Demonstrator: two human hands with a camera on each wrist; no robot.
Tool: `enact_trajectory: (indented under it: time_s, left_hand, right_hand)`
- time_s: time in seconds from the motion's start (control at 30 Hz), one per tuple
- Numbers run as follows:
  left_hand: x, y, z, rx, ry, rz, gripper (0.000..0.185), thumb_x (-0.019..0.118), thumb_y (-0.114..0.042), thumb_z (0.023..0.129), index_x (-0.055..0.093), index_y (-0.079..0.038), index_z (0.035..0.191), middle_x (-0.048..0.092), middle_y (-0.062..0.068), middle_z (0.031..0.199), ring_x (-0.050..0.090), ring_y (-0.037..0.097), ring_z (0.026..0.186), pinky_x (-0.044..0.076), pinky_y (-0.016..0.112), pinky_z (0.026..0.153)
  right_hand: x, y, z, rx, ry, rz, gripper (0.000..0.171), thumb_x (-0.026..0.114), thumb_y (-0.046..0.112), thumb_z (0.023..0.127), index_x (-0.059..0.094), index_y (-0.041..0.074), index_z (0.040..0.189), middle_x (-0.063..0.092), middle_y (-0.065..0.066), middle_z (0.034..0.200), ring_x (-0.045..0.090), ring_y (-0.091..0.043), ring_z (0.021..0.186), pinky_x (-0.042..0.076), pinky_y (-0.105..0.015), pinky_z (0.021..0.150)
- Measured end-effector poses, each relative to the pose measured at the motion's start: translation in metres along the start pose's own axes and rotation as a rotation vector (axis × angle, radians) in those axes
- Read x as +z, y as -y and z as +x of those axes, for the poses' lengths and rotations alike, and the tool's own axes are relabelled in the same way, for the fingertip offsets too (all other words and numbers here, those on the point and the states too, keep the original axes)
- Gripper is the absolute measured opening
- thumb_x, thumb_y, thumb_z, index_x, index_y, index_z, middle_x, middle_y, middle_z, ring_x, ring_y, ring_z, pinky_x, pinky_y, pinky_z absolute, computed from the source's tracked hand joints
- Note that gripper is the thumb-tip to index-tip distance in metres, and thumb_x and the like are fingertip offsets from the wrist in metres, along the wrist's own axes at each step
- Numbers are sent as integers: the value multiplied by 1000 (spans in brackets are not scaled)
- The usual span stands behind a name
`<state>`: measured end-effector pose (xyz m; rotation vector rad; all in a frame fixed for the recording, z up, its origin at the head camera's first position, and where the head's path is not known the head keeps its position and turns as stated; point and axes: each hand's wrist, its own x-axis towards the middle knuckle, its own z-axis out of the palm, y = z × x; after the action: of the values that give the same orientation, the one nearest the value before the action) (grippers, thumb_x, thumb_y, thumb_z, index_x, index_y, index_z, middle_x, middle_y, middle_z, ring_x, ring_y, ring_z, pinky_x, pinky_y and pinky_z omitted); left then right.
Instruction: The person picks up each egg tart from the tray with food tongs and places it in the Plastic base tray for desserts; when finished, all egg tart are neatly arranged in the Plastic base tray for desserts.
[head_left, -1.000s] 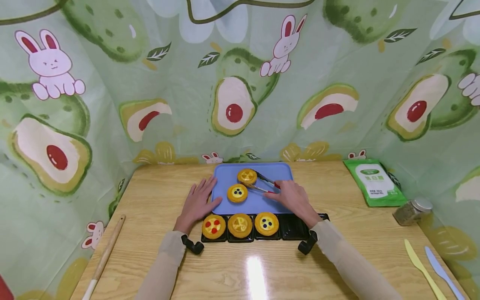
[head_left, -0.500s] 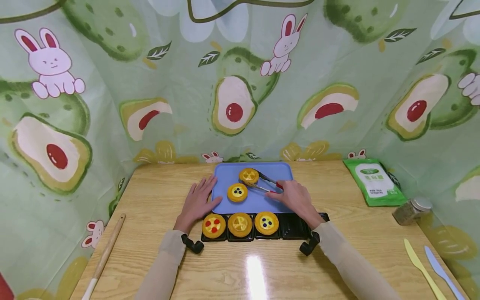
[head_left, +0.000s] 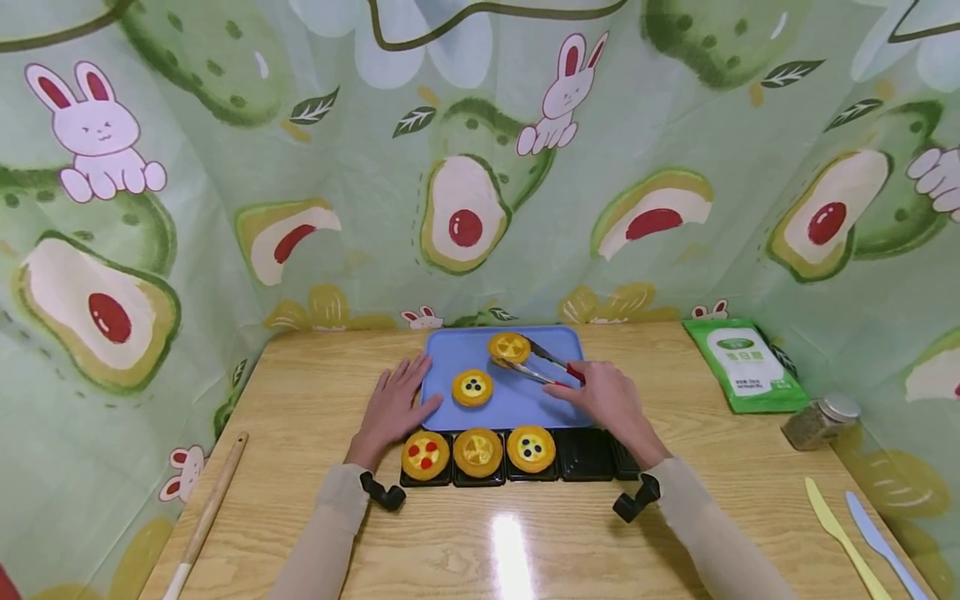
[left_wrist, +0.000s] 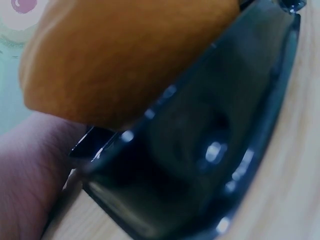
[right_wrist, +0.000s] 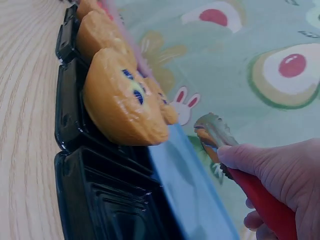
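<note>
Metal tongs with red handles [head_left: 543, 367] are held in the right hand [head_left: 611, 402], whose fingers are curled round the red grips; the tong tips are closed on a round yellow tart with a pale cut-fruit top [head_left: 509, 347]. That tart sits at the far middle of a flat blue plastic tray [head_left: 525, 400] on a light wooden table [head_left: 315, 400]. A second tart, topped with dark blueberries [head_left: 472, 387], lies on the tray nearer and to the left, apart from the gripped one. The left hand [head_left: 393, 408] is laid flat with straight, spread fingers, partly on the table and partly touching the tray's left edge; nothing is held by it.

Just near of the tray, a row of black plastic cups [head_left: 588, 457] is set. The three left cups are filled with tarts, and the cups to the right are seen bare.

At the far right a green and white packet [head_left: 746, 365] is placed, with a small glass jar with a silver lid [head_left: 821, 422] nearer. A yellow plastic knife [head_left: 838, 529] and a blue plastic knife [head_left: 885, 543] lie at the near right. A wooden rolling pin [head_left: 206, 512] rests at the near left.
</note>
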<state>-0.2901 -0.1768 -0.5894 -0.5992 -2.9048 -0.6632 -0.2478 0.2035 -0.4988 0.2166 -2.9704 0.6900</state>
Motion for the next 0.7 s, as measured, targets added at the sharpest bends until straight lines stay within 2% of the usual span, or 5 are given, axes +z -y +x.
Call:
enact_trajectory:
  time_s: [0.2,0.3,0.4,0.53,0.7]
  left_hand:
    - [-1,0,-2,-6,3,-10,84,50,-64,101,26,-19,168,24,3,173,19,35,160,9,61,126]
    - [-2,0,-1,-3,1,-14,84,51,-63,101,27,-18,168,24,2,173,19,35,160,9,61,126]
    - [-2,0,-1,-5,4,-9,84,51,-63,101,27,-19,168,24,3,173,18,35,160,9,61,126]
    - [-2,0,-1,-3,2,-3,84,52,-62,101,27,-18,168,25,4,173,19,36,159,9,62,126]
    - [-3,-1,-2,-2,2,-6,84,52,-62,101,27,-18,168,25,4,173,20,36,159,10,62,126]
  right_hand:
    - [-15,-3,-14,3,-4,-1,54,82,59,84,58,11,75,38,2,60,43,-18,53,27,-30,49]
    - [-21,-4,-23,3,-4,6,56,79,66,83,64,11,83,43,2,61,45,-16,53,29,-30,49]
    - [-27,-6,-34,-3,-17,2,58,77,69,82,66,12,84,45,2,61,45,-16,53,28,-29,49]
    - [-32,-7,-48,-19,-44,-12,51,81,62,82,67,13,82,44,3,60,43,-15,53,26,-29,49]
    - [-37,-10,-65,-1,-55,-24,51,83,58,82,74,9,91,46,3,60,42,-15,54,27,-28,49]
